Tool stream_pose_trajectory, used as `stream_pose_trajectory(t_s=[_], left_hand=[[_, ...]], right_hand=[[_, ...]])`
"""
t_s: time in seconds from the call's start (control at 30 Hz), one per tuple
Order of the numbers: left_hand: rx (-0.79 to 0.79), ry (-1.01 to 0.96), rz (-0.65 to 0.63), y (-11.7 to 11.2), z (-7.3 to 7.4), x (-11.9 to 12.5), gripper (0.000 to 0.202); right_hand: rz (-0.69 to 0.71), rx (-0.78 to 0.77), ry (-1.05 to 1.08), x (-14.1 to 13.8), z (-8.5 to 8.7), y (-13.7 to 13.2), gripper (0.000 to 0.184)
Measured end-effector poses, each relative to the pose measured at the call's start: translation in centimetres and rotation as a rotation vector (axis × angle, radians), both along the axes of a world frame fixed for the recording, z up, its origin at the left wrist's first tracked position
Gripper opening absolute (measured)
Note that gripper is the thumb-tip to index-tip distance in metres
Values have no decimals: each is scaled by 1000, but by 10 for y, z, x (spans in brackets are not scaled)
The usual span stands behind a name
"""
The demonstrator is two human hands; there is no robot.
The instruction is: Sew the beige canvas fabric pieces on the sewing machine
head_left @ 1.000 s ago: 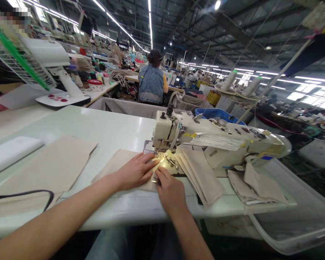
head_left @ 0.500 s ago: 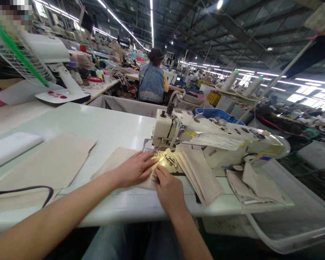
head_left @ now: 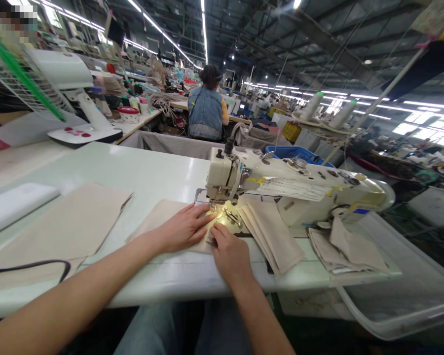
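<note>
Step in hand: looks like me lining up cloth (head_left: 153, 217) at the sewing machine (head_left: 217, 172). My left hand (head_left: 185, 229) is flat, fingers loosely spread, pressing the cloth, gripping nothing. My right hand (head_left: 231, 249) is curled in a near-pinch at the cloth's right edge; can't tell what's between the fingertips. Cloth lies under my left hand, sticking out beyond it and to its left, just left of my right fingertips. Next move calls for even guiding, fingertips clear of the needle area.
</note>
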State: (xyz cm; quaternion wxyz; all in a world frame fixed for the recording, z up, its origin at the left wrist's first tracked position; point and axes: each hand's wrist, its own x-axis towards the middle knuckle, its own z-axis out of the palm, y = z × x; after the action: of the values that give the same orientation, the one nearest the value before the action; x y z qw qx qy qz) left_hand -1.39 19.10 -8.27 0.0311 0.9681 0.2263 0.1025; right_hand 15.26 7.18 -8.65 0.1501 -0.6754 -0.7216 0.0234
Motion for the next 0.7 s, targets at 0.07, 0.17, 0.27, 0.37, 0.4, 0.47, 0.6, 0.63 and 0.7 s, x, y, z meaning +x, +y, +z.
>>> stream_pose_trajectory(t_s=[0.07,0.17,0.27,0.37,0.4,0.47,0.6,0.63,0.7], left_hand=[[21,12,-5,-1,0,0,47],[47,-3,-11,-7,3,0,45],[47,-43,-38,-23,8,-1,36],[46,-72,-94,-44,12,-5,29],[58,-85,-116,-51,12,-8,28],[99,-113,-158,-61,12,-13,28],[135,-131,-186,-67,11,-19,28],[129,-131,-187,-67,11,-19,27],[110,-136,-190,-64,12,-19,25]], right_hand=[[7,-2,-6,0,1,0,30],[5,-14,-11,0,3,-1,32],[21,-15,10,0,3,-7,35],[62,3,42,1,-3,-20,38],[75,10,50,2,-5,-24,39],[97,21,63,3,-9,-32,41],[121,30,81,5,-9,-39,44],[124,29,87,6,-8,-39,44],[128,18,100,6,-6,-37,45]])
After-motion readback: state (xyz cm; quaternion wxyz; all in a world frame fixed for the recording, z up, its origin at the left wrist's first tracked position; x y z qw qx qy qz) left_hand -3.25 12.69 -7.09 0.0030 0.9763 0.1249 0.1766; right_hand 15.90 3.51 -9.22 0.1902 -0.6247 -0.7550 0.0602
